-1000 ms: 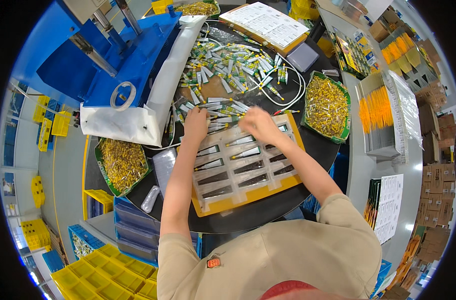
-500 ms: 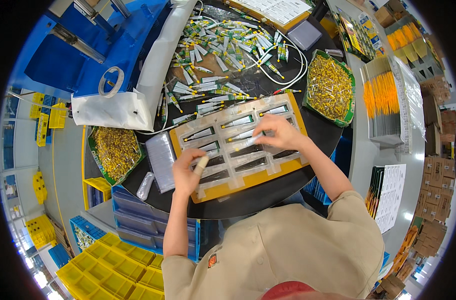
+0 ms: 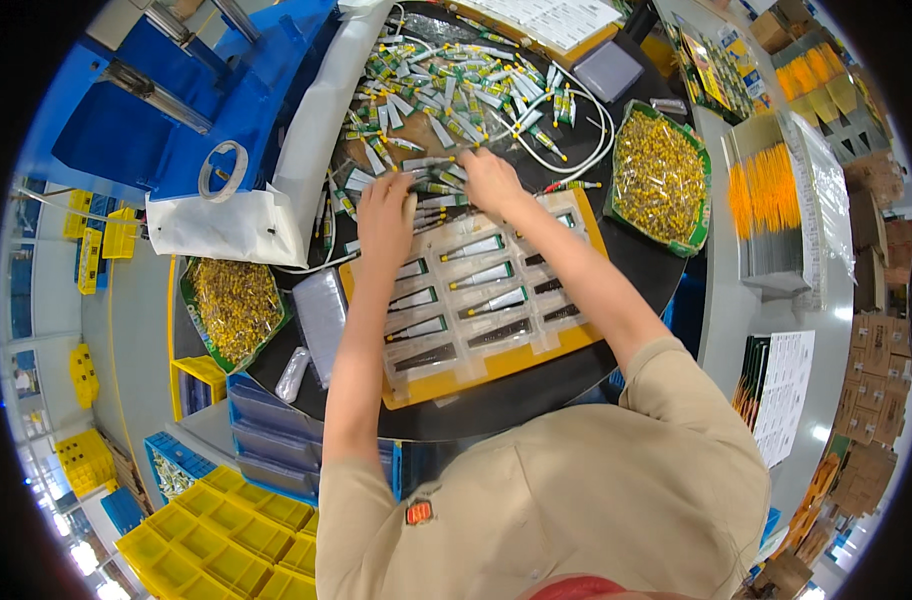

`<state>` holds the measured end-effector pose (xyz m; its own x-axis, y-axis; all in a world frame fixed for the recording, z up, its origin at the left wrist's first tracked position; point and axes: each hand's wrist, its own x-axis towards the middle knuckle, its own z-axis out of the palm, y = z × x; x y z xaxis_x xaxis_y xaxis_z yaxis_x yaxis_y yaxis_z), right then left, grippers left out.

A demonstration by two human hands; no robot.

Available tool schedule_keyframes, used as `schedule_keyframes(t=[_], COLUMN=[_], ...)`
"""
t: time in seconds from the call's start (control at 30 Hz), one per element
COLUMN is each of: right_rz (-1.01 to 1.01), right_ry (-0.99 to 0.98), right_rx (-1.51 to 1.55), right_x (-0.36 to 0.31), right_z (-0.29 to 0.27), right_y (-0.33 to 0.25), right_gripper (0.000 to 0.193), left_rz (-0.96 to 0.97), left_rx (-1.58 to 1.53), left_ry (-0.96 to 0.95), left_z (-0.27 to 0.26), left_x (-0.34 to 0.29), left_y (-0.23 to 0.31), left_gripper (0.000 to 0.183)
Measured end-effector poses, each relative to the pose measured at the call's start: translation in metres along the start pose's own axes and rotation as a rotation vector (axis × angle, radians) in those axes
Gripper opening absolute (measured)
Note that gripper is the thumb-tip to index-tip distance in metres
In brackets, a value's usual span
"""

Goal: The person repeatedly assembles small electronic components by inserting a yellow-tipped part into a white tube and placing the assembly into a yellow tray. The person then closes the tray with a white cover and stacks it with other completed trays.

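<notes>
My left hand (image 3: 384, 212) reaches over the far left part of a clear compartment tray (image 3: 458, 345) on a yellow board (image 3: 438, 391). Its fingers are bent down at the near edge of a heap of small white-and-green tubes (image 3: 446, 95) with yellow caps; the fingertips are hidden. One finger or thumb wears a pale cover. Beside it, to the right, my right hand (image 3: 492, 184) has its fingers closed at a small tube (image 3: 450, 177) in the same heap. Several compartments in the tray's left and middle columns hold one tube (image 3: 494, 302) each; some nearest me show only dark slots.
Green-edged boxes of small yellow pieces stand at the left (image 3: 232, 312) and right (image 3: 660, 176). A stack of clear plastic sheets (image 3: 321, 322) lies left of the tray. A white cable (image 3: 604, 130) loops by the heap. Blue machinery (image 3: 116, 130) rises at the far left.
Both hands have moved away from me, from the tray to the heap of tubes. The tubes they were handling over the tray now lie in its compartments.
</notes>
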<state>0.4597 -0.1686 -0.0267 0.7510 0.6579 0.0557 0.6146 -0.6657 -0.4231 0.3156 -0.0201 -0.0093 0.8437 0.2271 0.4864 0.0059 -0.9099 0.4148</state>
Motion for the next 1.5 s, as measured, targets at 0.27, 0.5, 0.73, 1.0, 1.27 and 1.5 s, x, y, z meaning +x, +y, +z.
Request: schedule_keyframes(t=[0.27,0.5,0.73,1.0,1.27,1.5], right_rz=[-0.264,-0.573,-0.466,0.103,-0.034,-0.371], right_ry=[0.120,0.103,0.140,0.142,-0.133,-0.144], right_rx=[0.678,0.101,0.301,-0.354,0.779,0.262], right_x=[-0.097,-0.181,-0.109,0.025,-0.156,-0.169], right_z=[-0.091,-0.109,-0.082,-0.047,-0.123,-0.104], right_y=[0.061,0.100,0.093,0.114,0.089,0.085], right_gripper=[0.016,0.023,0.019,0.016,0.014,0.009], left_rz=[-0.080,-0.160,-0.184,-0.269,-0.192,-0.037], left_rx=[0.485,0.196,-0.009,-0.405,-0.325,-0.165], left_ry=[-0.586,-0.508,-0.225,-0.040,-0.327,-0.304], left_z=[0.048,0.037,0.027,-0.044,-0.109,-0.088], left_x=[0.044,0.033,0.023,0.010,-0.135,-0.162], left_y=[-0.019,-0.025,-0.034,0.030,0.098,0.095], left_gripper=[0.056,0.056,0.035,0.026,0.020,0.022])
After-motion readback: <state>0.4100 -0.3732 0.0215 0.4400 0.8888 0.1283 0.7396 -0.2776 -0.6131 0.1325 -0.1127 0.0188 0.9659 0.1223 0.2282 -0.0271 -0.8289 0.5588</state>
